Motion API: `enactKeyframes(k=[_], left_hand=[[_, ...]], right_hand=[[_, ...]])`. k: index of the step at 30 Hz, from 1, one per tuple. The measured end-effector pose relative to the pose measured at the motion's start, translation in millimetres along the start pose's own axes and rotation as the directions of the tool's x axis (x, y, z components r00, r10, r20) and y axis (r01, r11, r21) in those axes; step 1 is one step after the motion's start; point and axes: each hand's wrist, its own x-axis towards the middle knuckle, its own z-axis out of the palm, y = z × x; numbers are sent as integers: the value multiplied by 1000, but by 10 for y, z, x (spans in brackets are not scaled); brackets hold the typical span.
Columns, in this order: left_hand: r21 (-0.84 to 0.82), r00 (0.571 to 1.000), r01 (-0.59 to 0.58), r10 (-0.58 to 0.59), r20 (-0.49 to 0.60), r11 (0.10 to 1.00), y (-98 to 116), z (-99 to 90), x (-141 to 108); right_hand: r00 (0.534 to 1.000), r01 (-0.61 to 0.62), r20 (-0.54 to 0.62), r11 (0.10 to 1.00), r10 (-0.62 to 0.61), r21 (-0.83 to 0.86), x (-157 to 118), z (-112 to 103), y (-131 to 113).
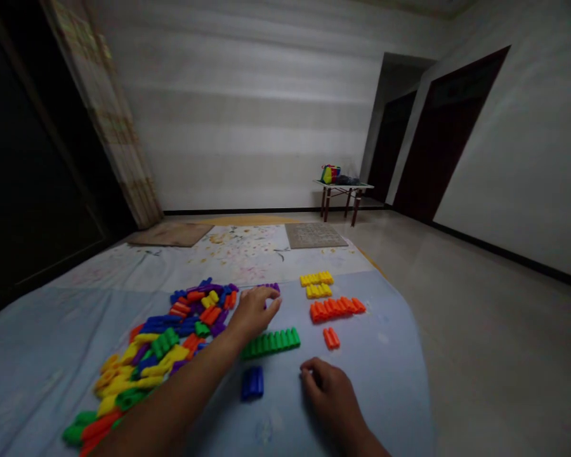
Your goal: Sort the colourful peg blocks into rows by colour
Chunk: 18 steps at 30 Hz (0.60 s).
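My left hand (255, 312) reaches across the cloth, over a row of purple plastic building pieces (273, 287) that it partly hides. Its thumb and fingers are bent but apart, with nothing visible between them. Below that wrist lies a long row of joined green pieces (278, 341). A short blue block of joined pieces (252, 383) is nearer to me. My right hand (330, 390) rests on the cloth with its fingers curled in, and no piece shows in it. Just beyond it is a small orange pair (331, 338), then a longer orange row (337, 308).
A loose heap of mixed coloured pieces (164, 346) spreads along the left, partly behind my left forearm. Two yellow rows (316, 278) lie at the back right. The table's rounded right edge borders the floor. Two mats (315, 235) lie at the far end; a small table (345, 186) stands beyond.
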Motion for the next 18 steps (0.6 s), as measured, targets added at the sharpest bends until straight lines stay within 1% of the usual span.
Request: enactKeyframes(k=[2, 4, 6, 7, 9, 11, 16, 18], left_hand=[[28, 998, 68, -68, 3, 997, -355, -202, -227], [76, 990, 141, -142, -2, 987, -679, -361, -429], [137, 978, 207, -206, -17, 969, -921, -474, -586], [182, 971, 240, -239, -29, 954, -1001, -511, -642], [278, 952, 306, -301, -63, 910, -1078, -542, -700], [349, 934, 355, -343, -96, 867, -1071, -517, -693], [410, 919, 393, -371, -135, 823, -967, -335, -553], [418, 912, 407, -382, -147, 812, -953, -295, -511]], right_hand=[[1000, 4, 5, 1000, -4, 2, 0, 4, 16], [1000, 7, 3, 1000, -7, 4, -6, 5, 19], [1000, 5, 0, 1000, -5, -3, -16, 3, 12], [1000, 2, -3, 1000, -2, -14, -20, 1, 7], [1000, -3, -6, 999, 3, -38, -29, -1, -3], [1000, -2, -12, 999, 1, -51, -34, -1, -10], [1000, 7, -29, 998, -9, -63, -41, 4, -16], [999, 13, -34, 997, -15, -71, -44, 4, -19]])
